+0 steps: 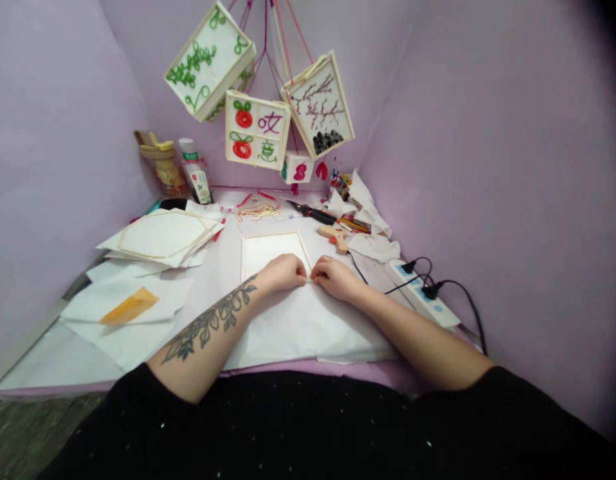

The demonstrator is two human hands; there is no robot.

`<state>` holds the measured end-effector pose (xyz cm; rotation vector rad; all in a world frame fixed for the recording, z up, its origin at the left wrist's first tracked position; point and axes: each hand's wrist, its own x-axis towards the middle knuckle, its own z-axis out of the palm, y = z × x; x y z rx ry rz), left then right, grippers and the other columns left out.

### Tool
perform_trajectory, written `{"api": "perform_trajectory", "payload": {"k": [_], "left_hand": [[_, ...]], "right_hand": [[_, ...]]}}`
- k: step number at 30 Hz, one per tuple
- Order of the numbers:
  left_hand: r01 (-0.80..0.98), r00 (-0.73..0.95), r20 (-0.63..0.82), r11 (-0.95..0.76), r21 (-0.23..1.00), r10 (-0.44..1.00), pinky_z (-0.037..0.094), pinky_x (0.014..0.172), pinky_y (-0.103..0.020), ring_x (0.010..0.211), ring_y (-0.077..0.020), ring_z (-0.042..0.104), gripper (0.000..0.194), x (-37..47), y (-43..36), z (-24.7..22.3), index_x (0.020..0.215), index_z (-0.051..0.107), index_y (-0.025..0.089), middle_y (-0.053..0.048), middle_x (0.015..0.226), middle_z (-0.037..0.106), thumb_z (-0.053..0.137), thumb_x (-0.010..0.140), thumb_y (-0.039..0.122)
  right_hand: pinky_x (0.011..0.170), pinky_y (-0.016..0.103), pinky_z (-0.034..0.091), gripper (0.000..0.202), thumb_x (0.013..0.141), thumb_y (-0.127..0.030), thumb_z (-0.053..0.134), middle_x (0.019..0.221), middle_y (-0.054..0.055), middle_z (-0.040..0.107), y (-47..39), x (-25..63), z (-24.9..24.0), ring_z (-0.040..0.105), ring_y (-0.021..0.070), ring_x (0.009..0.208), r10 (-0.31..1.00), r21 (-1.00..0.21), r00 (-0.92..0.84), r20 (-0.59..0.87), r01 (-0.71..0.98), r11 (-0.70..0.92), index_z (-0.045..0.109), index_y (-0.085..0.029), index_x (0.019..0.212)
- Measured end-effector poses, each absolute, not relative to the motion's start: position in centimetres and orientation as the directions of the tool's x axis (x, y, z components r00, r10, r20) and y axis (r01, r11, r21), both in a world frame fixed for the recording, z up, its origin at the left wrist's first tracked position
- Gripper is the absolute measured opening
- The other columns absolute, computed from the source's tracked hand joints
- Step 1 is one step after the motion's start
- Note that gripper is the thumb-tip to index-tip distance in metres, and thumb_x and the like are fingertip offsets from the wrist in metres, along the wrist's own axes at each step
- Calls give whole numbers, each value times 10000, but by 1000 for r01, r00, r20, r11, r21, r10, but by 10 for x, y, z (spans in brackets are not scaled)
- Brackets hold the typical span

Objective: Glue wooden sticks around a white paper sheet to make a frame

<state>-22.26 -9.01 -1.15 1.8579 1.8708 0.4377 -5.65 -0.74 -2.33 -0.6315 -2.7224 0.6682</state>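
A white paper panel (268, 253) edged with thin pale wooden sticks lies flat in front of me. At its near right corner, my left hand (288, 272) is closed, with thumb and fingertips pinching a thin pale stick (309, 281) on the near edge. My right hand (333, 277) is also closed, pinching at the same corner a finger's width away. A short bit of the stick shows between the fingertips; my left hand hides most of the near edge. Beyond my right hand lies a wood-coloured glue gun (334, 237), touched by neither hand.
Paper sheets (163, 233) are stacked at left. Loose sticks (261, 211), pliers (315, 213) and crumpled tissue (375, 247) lie behind the panel. A power strip (423, 293) with cords stands at right. Decorated lantern boxes (258, 130) hang above the back; bottles (195, 173) stand back left.
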Motion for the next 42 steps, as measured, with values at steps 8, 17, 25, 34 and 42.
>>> {"api": "perform_trajectory", "payload": {"k": [8,17,25,34,42], "left_hand": [[761,-46,-22,50,646,999,457,707,-246,762,-163,632,212,-239,-109,17,867,728,163,-33,829,726,603,734,271],[875,-262,7,234,423,965,465,779,-314,810,-199,631,235,-300,-218,27,934,708,190,-48,929,707,584,737,224],[931,-179,32,158,329,983,461,822,-319,914,-219,630,182,-282,-219,14,909,688,187,-58,973,702,547,795,184],[993,-51,147,34,116,988,470,791,-347,864,-228,621,248,-285,-221,0,874,663,157,-93,895,688,432,906,243],[952,-60,154,10,306,986,455,769,-296,817,-191,588,197,-289,-207,2,770,618,158,-74,849,641,431,828,181]], "right_hand": [[719,239,415,163,741,-80,545,842,48,653,-16,-59,-18,578,155,773,569,-443,-819,76,483,755,681,-170,735],[688,230,407,150,731,-92,549,823,44,666,-13,-58,-25,580,150,745,585,-476,-807,80,484,734,678,-166,738],[696,236,421,150,727,-86,538,820,48,657,-15,-57,-23,580,150,742,587,-504,-806,72,478,719,669,-159,732],[693,242,419,142,730,-97,548,823,47,657,-12,-56,-26,578,153,743,575,-511,-813,94,456,729,672,-165,740],[713,241,416,164,735,-72,532,837,52,655,-12,-56,-22,574,153,759,540,-499,-837,85,434,750,672,-158,745]]}}
